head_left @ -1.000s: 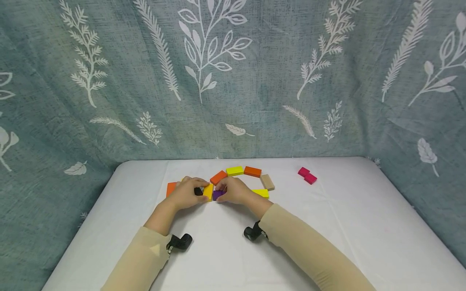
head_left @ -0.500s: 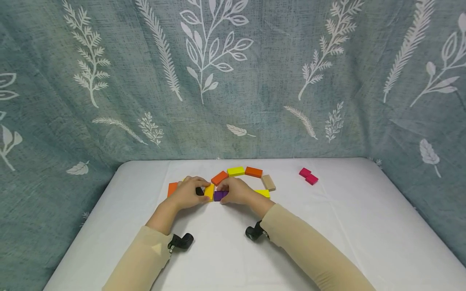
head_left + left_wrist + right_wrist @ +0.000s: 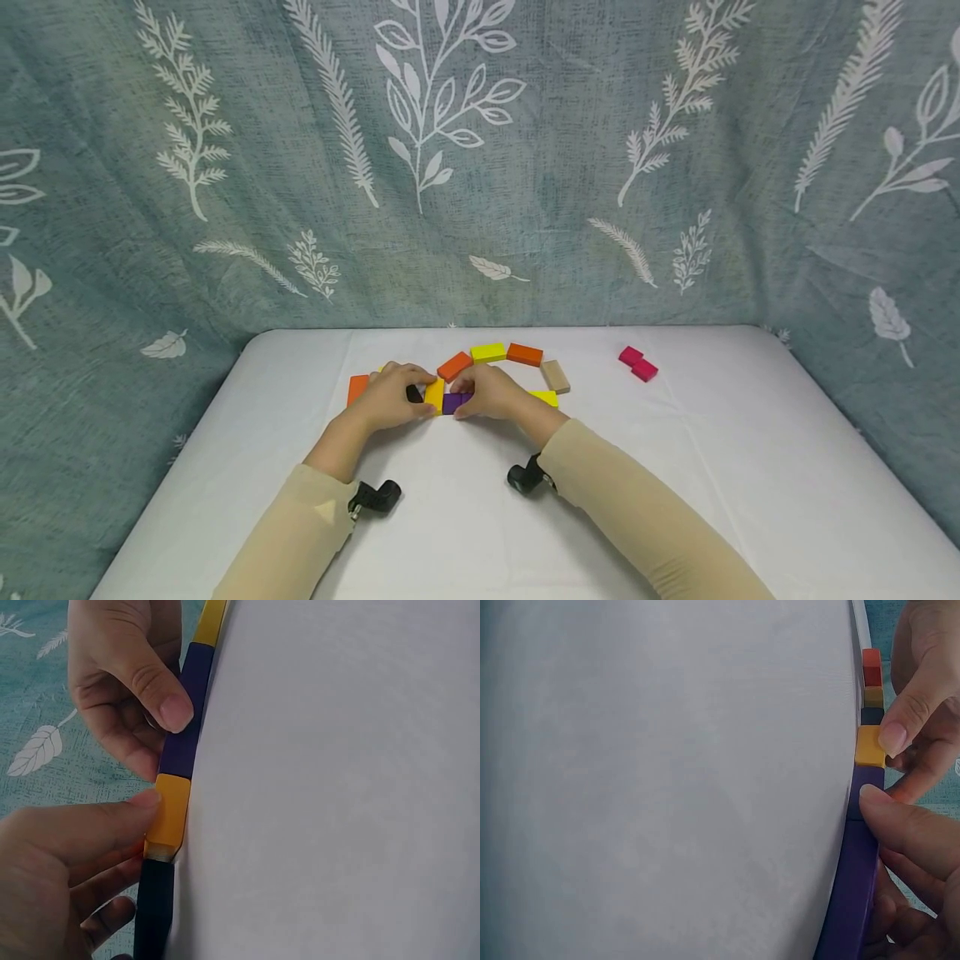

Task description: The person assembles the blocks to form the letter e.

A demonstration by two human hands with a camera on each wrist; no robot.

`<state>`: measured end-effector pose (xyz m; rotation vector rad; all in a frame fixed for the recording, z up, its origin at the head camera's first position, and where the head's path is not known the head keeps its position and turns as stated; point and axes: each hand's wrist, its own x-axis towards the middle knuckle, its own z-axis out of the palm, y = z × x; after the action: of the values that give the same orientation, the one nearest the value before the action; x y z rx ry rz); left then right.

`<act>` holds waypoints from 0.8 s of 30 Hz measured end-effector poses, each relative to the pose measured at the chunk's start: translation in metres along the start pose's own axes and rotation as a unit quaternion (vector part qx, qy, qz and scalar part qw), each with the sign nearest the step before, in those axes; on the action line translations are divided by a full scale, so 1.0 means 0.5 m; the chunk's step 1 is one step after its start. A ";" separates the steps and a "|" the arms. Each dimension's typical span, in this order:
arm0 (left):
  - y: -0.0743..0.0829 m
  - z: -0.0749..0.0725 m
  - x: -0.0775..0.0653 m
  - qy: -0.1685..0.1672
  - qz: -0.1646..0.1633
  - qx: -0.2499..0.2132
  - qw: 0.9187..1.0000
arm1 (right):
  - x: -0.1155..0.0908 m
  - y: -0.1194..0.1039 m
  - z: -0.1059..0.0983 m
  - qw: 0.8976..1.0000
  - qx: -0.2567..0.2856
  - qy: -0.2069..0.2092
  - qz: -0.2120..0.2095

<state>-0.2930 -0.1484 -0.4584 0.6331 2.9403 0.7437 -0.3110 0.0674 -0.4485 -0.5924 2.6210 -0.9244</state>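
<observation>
Our left hand (image 3: 392, 397) is pinching the amber block (image 3: 434, 395), our right hand (image 3: 491, 392) the purple block (image 3: 452, 404) touching it; guess we're aligning them on the table (image 3: 450, 525); needing gentle release next, probably.

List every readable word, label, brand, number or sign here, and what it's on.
None readable in any current view.
Yellow-orange block, purple blocks: plain on the faces that show; hidden faces can't be checked.
Red blocks: no lettering visible, but small in the head view.
Backdrop cloth: white leaf print only, no text.
Left wrist camera, right wrist camera: too small to tell if marked.
</observation>
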 end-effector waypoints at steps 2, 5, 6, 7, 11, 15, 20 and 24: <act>-0.001 0.001 0.000 0.001 -0.001 0.000 1.000 | 0.000 -0.001 0.000 1.000 0.001 0.000 0.003; -0.002 0.002 -0.001 0.001 -0.002 0.004 1.000 | -0.001 -0.002 0.000 1.000 0.003 -0.001 0.007; -0.001 0.001 -0.001 0.000 -0.002 0.005 1.000 | -0.001 -0.002 0.000 1.000 0.004 -0.001 0.008; 0.000 0.001 -0.001 -0.001 -0.002 0.005 1.000 | -0.002 -0.002 0.000 1.000 0.004 -0.001 0.009; 0.002 0.001 0.001 -0.005 0.000 0.004 1.000 | -0.004 -0.002 -0.002 1.000 0.007 -0.001 0.013; 0.000 0.003 0.003 -0.006 -0.002 0.008 1.000 | -0.004 0.000 -0.002 1.000 0.010 0.001 0.010; -0.002 0.003 0.004 -0.006 0.000 0.006 1.000 | -0.003 -0.001 -0.002 1.000 0.010 0.000 0.009; -0.003 0.002 0.004 -0.008 0.002 0.003 1.000 | -0.003 -0.002 -0.001 1.000 0.010 -0.001 0.011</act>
<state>-0.2951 -0.1483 -0.4597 0.6419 2.9291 0.7265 -0.3098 0.0675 -0.4470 -0.5597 2.6079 -0.9407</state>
